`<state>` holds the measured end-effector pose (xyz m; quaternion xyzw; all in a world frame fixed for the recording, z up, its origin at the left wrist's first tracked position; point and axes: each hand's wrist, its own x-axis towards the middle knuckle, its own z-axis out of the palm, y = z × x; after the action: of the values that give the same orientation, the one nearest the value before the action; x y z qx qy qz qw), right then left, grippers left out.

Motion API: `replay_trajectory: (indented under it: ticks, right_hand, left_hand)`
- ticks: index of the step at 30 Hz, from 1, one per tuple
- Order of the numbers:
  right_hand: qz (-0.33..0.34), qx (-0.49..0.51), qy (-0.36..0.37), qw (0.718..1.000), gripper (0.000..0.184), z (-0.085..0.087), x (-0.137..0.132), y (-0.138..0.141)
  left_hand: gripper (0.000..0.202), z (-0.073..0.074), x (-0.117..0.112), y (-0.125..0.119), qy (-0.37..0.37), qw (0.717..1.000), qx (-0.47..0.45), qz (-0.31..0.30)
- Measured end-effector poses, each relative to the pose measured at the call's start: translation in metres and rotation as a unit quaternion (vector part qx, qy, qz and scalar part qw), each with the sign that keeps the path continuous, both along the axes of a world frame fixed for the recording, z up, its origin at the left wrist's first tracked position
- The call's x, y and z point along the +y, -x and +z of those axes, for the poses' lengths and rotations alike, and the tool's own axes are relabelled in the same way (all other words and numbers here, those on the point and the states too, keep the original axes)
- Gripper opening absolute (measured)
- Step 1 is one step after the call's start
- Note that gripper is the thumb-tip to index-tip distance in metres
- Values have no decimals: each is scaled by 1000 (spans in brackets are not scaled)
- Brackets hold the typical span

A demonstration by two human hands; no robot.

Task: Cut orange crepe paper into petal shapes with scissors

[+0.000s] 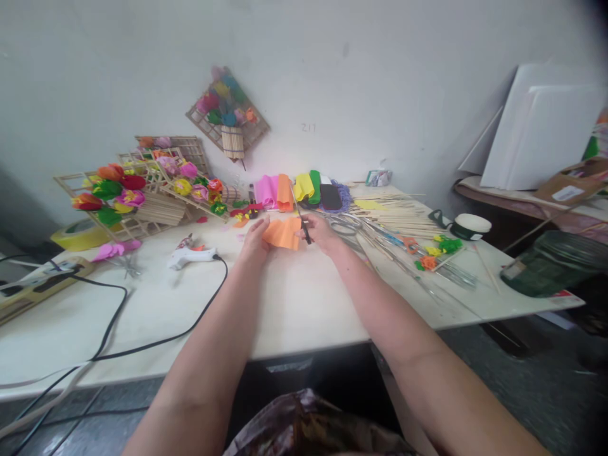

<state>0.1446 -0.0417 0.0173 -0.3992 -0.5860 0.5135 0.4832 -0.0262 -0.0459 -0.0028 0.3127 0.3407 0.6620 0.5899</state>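
Observation:
A piece of orange crepe paper (283,234) is held above the white table. My left hand (257,237) is closed on its left edge, thumb and fingers pinching it. At the paper's right side, my right hand (319,233) grips a pair of scissors (304,232) with dark handles. The scissor blades point up and away from me, along the paper's right edge. Just beyond my hands lie rolls of pink crepe paper (266,191), orange crepe paper (285,192) and yellow crepe paper (304,187).
Wooden frames with paper flowers (118,193) stand at the back left. A white glue gun (192,254) lies left of my arms, its black cord (209,304) crossing the table. Thin sticks (403,218), wires and a green jar (553,263) are on the right.

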Motion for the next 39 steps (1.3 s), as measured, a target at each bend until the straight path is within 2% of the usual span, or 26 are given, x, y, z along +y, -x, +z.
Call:
replay_trajectory:
  ticks: [2,6,8,10,14,18,24,30,35,39]
  right_hand:
    - [5,-2,-2,1000,40,0,1,-1]
    - [15,7,-2,1000,42,0,0,-2]
    - [20,9,-2,1000,41,0,0,-2]
    - [25,10,-3,1000,40,1,-1,-3]
    - [18,-1,1,1000,42,2,-2,-4]
    - [-1,-7,2,1000,41,1,1,-6]
    - [-37,-4,-12,999,38,-6,11,-10]
    - [-60,0,-20,998,32,-7,13,-8]
    - [-67,-3,-21,998,36,-7,12,-5]
    - [-75,-18,-16,997,37,-7,12,-4]
  left_hand:
    - [35,2,-3,-1,-12,1000,19,-10]
    - [38,5,-7,-3,26,995,4,-99]
    - [40,6,-6,-1,70,993,-30,-88]
    - [34,4,-4,1,91,992,-54,-65]
    - [10,-1,3,5,59,997,-41,-25]
    - [9,-2,5,8,26,1000,-16,-6]
    - [15,0,3,14,46,997,55,-10]
    - [29,0,1,5,46,995,71,-56]
    - [12,7,-2,-3,59,992,32,-105]
    - [22,6,-5,0,31,987,54,-146]
